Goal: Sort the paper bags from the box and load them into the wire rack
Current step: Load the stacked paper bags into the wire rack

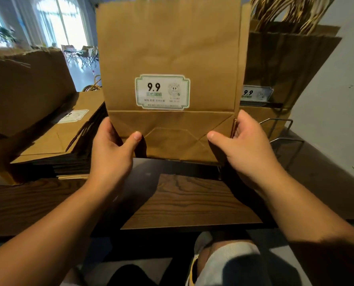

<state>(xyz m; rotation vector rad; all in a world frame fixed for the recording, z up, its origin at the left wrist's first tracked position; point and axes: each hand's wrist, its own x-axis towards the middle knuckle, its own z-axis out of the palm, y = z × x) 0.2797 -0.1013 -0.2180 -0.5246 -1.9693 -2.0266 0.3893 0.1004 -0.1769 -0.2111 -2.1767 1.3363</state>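
A flat brown paper bag [168, 48] with a white "9.9" label stands upright in front of me, its folded bottom just above the wooden table. My left hand [110, 153] grips its lower left edge, thumb on the front. My right hand [242, 149] grips the lower right edge the same way. More bags seem to sit directly behind it. Behind to the right, several bags [285, 65] with twisted handles stand upright in the wire rack [283, 139]. At left a stack of flat bags [68, 139] lies beside the cardboard box [23, 87].
The dark wood-grain table [184, 201] runs across below my hands. A white wall [337, 100] closes the right side behind the rack. My knees and a shoe show under the table edge. Chairs and bright windows lie far behind at left.
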